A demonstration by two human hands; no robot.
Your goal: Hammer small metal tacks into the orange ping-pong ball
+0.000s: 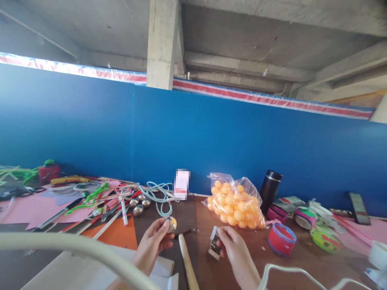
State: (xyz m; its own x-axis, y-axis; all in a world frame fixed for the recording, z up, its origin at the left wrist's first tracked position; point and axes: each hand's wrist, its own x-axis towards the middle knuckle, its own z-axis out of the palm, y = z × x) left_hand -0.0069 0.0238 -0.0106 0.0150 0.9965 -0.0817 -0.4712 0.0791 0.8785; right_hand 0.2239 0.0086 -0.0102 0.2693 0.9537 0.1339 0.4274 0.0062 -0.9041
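Near the table's middle, my left hand (pixel 154 238) pinches a shiny round metal piece (pixel 171 224) between thumb and fingers. My right hand (pixel 232 241), farther right, has its fingers closed on a small dark piece with pale ends (pixel 215 245); its kind I cannot make out. Between the two hands lies a wooden stick (pixel 187 262), touched by neither. Beyond my left hand sit several shiny metal balls (pixel 138 210) in a cluster.
A clear bag of orange balls (pixel 236 207) and a black bottle (pixel 271 187) stand before the blue partition (pixel 196 133). Sticks, cords and coloured paper (pixel 117 233) crowd the left. Tape-like rolls (pixel 281 239) lie right. A pale curved tube (pixel 75 249) crosses the lower left foreground.
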